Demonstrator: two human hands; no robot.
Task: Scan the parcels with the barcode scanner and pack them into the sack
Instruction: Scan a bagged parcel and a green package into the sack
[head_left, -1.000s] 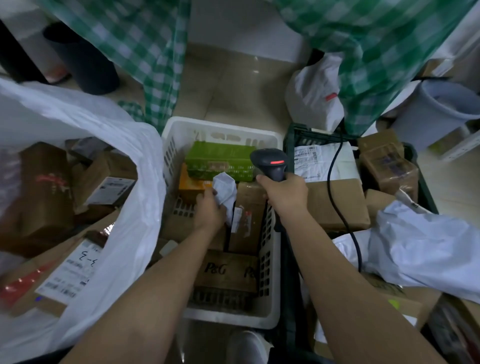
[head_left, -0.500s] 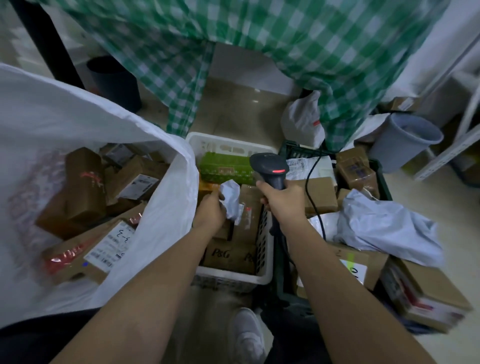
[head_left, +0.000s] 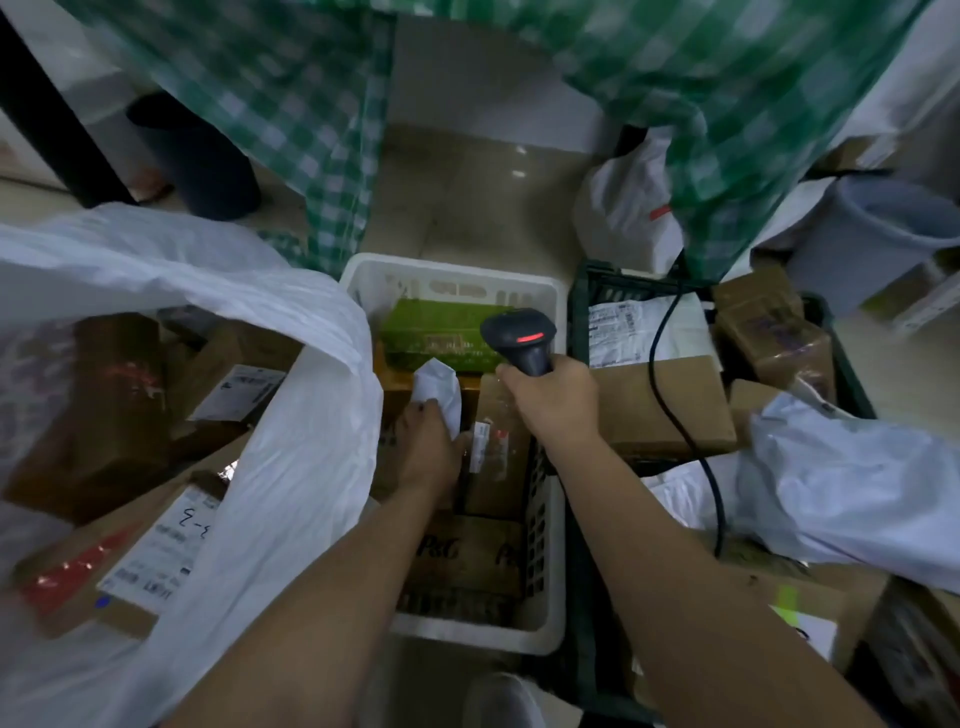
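Fingers (head_left: 524, 376) of right hand (head_left: 553, 402) curled round handle of black barcode scanner (head_left: 519, 338), red light showing on its head, black cable (head_left: 675, 405) trailing off to the right over a dark crate (head_left: 582, 291). Left hand (head_left: 428, 441) gripping a small white soft parcel (head_left: 439, 387), held upright just left of and below the scanner head, over the white basket (head_left: 452, 273); individual left fingertips mostly hidden behind the parcel. Judged step: scanning this parcel. Next move likely calls for turning its label toward the scanner window, then carrying it left into the sack. Label side not visible from here.

Parcel crumpled, pale, plastic-wrapped, light-looking, easily squashed. Basket beneath packed with brown cardboard boxes (head_left: 496, 452) and a green box (head_left: 431, 332) at the far end. Large white sack (head_left: 291, 441) open at left, already holding several labelled cartons (head_left: 156, 551). More brown boxes and a grey mailer bag (head_left: 841, 478) at right. Green checked cloth (head_left: 727, 104) hanging above
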